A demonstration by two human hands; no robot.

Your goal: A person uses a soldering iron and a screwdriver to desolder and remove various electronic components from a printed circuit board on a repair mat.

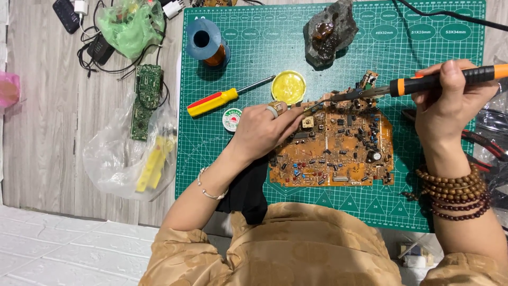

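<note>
1. Centre stage is the orange circuit board, lying flat on the green cutting mat, component side up and crowded with small parts.
2. The right hand has its grip wrapped firmly round the orange-and-black soldering iron, fingers pressed together on the handle, and the tip angles down to the board's upper left edge.
3. The left hand, ring on one finger, rests at the board's left edge. Its thumb and fingers pinch something thin and dark that points toward the iron's tip; what it is, I cannot tell.
4. My read: this is joint work at the top edge of the board, heat going on at one spot while the other hand feeds or steadies.
5. The next move looks to call for a still tip on the joint and a steady left pinch, since the neighbouring parts sit very close.
6. Just above the left hand sits a round yellow tin, lid off, and beside it a small white-and-green solder reel.
7. A red-and-yellow screwdriver lies slantwise near them; a blue spool of copper wire stands higher up.
8. A dark lumpy stand sits at the mat's top.
9. Off the mat on the wooden worktop: a green circuit board and a clear plastic bag.
</note>
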